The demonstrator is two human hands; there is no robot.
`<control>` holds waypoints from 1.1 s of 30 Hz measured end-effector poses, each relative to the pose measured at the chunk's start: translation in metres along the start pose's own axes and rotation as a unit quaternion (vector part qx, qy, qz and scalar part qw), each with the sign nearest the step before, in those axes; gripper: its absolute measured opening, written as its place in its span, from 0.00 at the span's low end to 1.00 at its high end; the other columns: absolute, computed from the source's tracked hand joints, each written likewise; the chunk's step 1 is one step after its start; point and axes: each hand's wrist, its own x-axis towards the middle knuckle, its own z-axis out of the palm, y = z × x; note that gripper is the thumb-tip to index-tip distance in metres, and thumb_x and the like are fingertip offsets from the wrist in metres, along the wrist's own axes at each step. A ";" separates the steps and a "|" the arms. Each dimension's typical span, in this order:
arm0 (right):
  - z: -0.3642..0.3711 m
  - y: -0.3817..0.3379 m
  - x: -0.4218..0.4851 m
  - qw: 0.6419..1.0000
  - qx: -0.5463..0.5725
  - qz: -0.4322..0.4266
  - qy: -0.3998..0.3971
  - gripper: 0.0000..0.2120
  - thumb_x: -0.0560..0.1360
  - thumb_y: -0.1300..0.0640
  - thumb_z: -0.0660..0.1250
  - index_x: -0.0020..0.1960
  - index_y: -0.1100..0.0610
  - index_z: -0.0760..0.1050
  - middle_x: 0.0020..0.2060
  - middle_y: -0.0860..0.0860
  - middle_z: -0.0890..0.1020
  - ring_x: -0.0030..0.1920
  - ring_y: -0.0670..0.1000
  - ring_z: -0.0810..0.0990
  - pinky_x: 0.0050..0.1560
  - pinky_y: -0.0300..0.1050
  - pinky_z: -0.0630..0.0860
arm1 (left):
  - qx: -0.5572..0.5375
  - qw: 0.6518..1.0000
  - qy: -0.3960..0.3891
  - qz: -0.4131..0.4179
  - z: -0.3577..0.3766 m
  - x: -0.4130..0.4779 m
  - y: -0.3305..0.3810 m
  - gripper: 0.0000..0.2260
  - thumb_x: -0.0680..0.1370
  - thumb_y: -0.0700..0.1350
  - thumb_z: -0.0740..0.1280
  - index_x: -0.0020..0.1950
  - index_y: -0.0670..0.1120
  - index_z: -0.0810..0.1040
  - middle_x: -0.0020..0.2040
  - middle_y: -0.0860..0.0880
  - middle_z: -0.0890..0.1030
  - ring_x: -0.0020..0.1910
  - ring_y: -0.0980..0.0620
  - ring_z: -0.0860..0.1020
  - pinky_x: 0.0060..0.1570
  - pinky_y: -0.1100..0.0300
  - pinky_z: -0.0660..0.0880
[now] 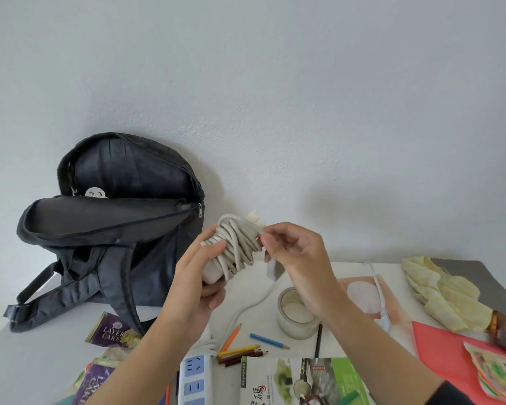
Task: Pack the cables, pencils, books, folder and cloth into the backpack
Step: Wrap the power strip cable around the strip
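White cable bundle (237,247) gripped by left hand (199,279) and right hand (297,258); pencils (240,350), books (298,381), folder (438,346) and cloth (441,290) remain outside the open backpack (114,229).

The backpack (114,217) was black. The cable (237,244) was a dirty white. The cloth (438,290) was pale yellow with little white checks. The folder (438,346) was red. There was a blue pencil (268,341) and an orange pencil (233,336). The book (304,381) had a green and white cover. The power strip (195,378) was white with blue sockets. The snack packet (111,331) was purple.
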 end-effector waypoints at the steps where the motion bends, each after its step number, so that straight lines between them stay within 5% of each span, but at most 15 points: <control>1: -0.002 0.000 0.000 1.000 0.014 0.003 -0.006 0.03 0.76 0.62 0.72 0.49 0.62 0.83 0.34 0.49 0.82 0.36 0.50 0.78 0.36 0.40 0.75 | -0.015 1.000 -0.009 -0.012 0.000 -0.001 0.000 0.22 0.74 0.50 0.68 0.68 0.50 0.79 0.40 0.47 0.76 0.23 0.57 0.56 0.18 0.66 0.58; 7: -0.008 0.001 0.001 0.997 0.072 0.028 -0.013 0.03 0.69 0.58 0.77 0.41 0.57 0.86 0.39 0.56 0.86 0.42 0.54 0.82 0.47 0.46 0.78 | -0.074 0.995 -0.063 -0.034 -0.003 0.000 0.002 0.22 0.72 0.52 0.71 0.65 0.46 0.79 0.39 0.48 0.76 0.23 0.58 0.54 0.19 0.65 0.52; 11: -0.011 -0.004 0.003 0.996 0.038 0.030 -0.069 0.04 0.71 0.61 0.75 0.43 0.62 0.82 0.41 0.55 0.80 0.40 0.51 0.81 0.43 0.45 0.78 | -0.085 0.990 -0.085 -0.068 -0.008 -0.002 0.002 0.28 0.67 0.56 0.78 0.62 0.44 0.79 0.36 0.50 0.75 0.23 0.58 0.56 0.17 0.67 0.56; 20: -0.013 -0.007 0.004 0.991 0.010 0.019 -0.131 0.06 0.73 0.60 0.74 0.38 0.52 0.82 0.53 0.51 0.73 0.47 0.48 0.75 0.46 0.41 0.74 | -0.212 0.952 -0.109 -0.193 -0.014 -0.005 -0.005 0.29 0.60 0.53 0.84 0.55 0.43 0.80 0.36 0.51 0.71 0.25 0.59 0.55 0.17 0.69 0.62; 25: -0.013 -0.003 0.005 0.991 0.072 0.067 -0.092 0.17 0.62 0.45 0.84 0.38 0.56 0.85 0.52 0.50 0.77 0.44 0.55 0.77 0.45 0.48 0.74 | -0.249 0.923 -0.157 -0.248 -0.016 -0.005 -0.004 0.31 0.65 0.54 0.82 0.64 0.41 0.81 0.57 0.42 0.79 0.24 0.60 0.57 0.18 0.71 0.65; 28: -0.007 -0.001 0.003 0.991 0.096 0.066 -0.067 0.16 0.62 0.51 0.85 0.41 0.60 0.85 0.50 0.56 0.79 0.40 0.55 0.81 0.43 0.49 0.76 | -0.238 0.920 -0.176 -0.258 -0.020 -0.003 -0.005 0.32 0.69 0.57 0.79 0.66 0.40 0.79 0.57 0.40 0.80 0.23 0.59 0.58 0.18 0.69 0.67; 30: -0.004 -0.007 0.003 0.993 0.081 0.065 -0.061 0.15 0.66 0.57 0.84 0.44 0.62 0.80 0.46 0.56 0.81 0.36 0.57 0.81 0.36 0.47 0.76 | -0.240 0.917 -0.185 -0.259 -0.024 -0.003 -0.005 0.32 0.71 0.58 0.77 0.66 0.39 0.78 0.57 0.40 0.79 0.22 0.59 0.59 0.18 0.68 0.68; 33: -0.005 -0.017 0.007 0.983 0.095 0.135 -0.080 0.30 0.62 0.54 0.84 0.52 0.54 0.65 0.47 0.53 0.83 0.36 0.62 0.82 0.39 0.54 0.80 | -0.243 0.919 -0.195 -0.244 -0.031 -0.003 -0.002 0.30 0.72 0.58 0.77 0.66 0.39 0.77 0.56 0.40 0.78 0.22 0.59 0.60 0.18 0.69 0.67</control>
